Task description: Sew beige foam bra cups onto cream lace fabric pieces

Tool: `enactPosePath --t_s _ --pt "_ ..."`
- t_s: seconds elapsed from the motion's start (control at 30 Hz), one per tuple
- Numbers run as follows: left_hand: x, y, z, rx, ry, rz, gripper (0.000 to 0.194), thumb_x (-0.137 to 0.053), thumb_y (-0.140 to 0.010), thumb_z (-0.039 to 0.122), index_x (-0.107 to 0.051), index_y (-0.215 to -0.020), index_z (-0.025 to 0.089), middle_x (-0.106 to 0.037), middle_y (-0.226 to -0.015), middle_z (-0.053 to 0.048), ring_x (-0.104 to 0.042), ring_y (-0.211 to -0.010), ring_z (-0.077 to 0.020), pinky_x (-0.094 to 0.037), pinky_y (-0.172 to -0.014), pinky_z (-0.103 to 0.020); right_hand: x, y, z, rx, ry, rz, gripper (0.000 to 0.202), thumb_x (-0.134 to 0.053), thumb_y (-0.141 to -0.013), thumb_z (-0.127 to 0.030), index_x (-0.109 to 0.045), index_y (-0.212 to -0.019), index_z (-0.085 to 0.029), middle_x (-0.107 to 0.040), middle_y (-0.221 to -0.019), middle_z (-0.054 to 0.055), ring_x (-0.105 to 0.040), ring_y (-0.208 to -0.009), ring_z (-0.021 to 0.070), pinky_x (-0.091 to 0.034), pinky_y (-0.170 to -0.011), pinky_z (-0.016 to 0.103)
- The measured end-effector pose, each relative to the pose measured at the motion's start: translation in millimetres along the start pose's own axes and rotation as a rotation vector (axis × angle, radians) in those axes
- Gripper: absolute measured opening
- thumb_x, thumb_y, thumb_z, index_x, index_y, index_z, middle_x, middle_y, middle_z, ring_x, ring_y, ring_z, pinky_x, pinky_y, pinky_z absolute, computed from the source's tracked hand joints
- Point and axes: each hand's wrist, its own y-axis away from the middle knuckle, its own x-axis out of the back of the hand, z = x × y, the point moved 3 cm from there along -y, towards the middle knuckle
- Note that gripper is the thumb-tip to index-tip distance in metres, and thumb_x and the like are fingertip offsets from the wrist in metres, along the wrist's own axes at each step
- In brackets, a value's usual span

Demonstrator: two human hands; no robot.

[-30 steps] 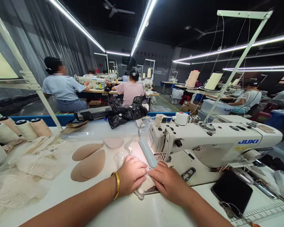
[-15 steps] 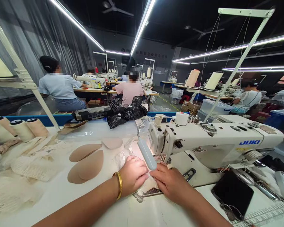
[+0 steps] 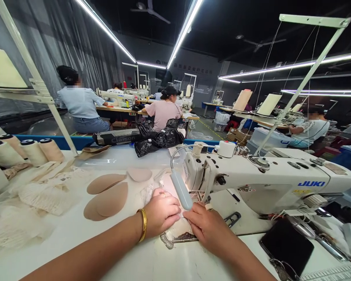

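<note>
A white sewing machine (image 3: 269, 175) stands on the right, its needle area partly hidden behind a grey lamp head (image 3: 181, 191). Just left of the lamp, my left hand (image 3: 162, 210) presses down on pale lace fabric (image 3: 178, 230), fingers bent and close together. My right hand (image 3: 206, 222) pinches the fabric's edge from the right, below the needle area. The fingertips of both hands nearly meet under the lamp. Beige oval pads (image 3: 114, 199) lie on the table to the left of my hands.
Cream lace (image 3: 41, 195) and thread cones (image 3: 32, 152) are at the left. Black plastic bags (image 3: 160, 138) lie beyond the table. A dark phone-like slab (image 3: 286, 244), a grey thread snipper (image 3: 232, 219) and a clear ruler (image 3: 333, 272) are at the right. Several people sit at machines farther back.
The camera view has shifted slightly, moving the background to the right. Both hands stay on the fabric in nearly the same place. The person in pink has turned their head.
</note>
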Motion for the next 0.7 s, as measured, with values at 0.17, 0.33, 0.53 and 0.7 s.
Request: enactPosePath --t_s 0.17,0.33,0.53,0.7 --pt "2.5 -1.1 -3.1 0.031 -0.038 0.015 0.016 -0.053 -0.095 0.023 -0.066 -0.085 0.022 -0.07 -0.088 -0.002 -0.061 -0.086 -0.0229 -0.034 -0.092 -0.045 -0.8 -0.2 1.4 -0.004 -0.007 0.039 0.034 -0.05 -0.093 -0.003 -0.067 -0.112 -0.026 -0.065 -0.098 0.004 -0.063 -0.087 0.0221 -0.045 -0.068 0.029" --pt "3.6 -0.8 -2.9 0.077 -0.089 0.004 0.011 -0.057 -0.091 0.024 -0.068 -0.089 0.023 -0.069 -0.101 -0.005 -0.059 -0.099 -0.0287 -0.035 -0.092 -0.049 -2.9 -1.1 2.7 0.011 -0.027 0.1 0.028 -0.049 -0.096 -0.007 -0.066 -0.109 -0.026 -0.064 -0.093 0.004 -0.061 -0.081 0.0209 -0.044 -0.065 0.029" --pt "13.9 2.1 -5.8 0.118 -0.073 0.022 0.014 -0.052 -0.087 0.011 -0.063 -0.091 0.019 -0.068 -0.092 -0.008 -0.062 -0.088 -0.0277 -0.043 -0.081 -0.044 -3.3 -2.1 -4.4 -0.017 -0.164 0.145 0.021 -0.045 -0.101 -0.015 -0.062 -0.093 -0.024 -0.063 -0.087 0.004 -0.061 -0.081 0.0215 -0.044 -0.068 0.03" --pt "40.0 39.3 31.3 0.069 0.078 0.078 0.03 -0.048 -0.09 0.008 -0.059 -0.114 0.022 -0.072 -0.105 -0.006 -0.067 -0.097 -0.0232 -0.048 -0.093 -0.041 -11.4 -8.3 -28.8 -0.299 -0.834 0.095 0.017 -0.055 -0.098 -0.035 -0.052 -0.112 -0.025 -0.058 -0.077 -0.004 -0.057 -0.069 0.0178 -0.043 -0.066 0.029"
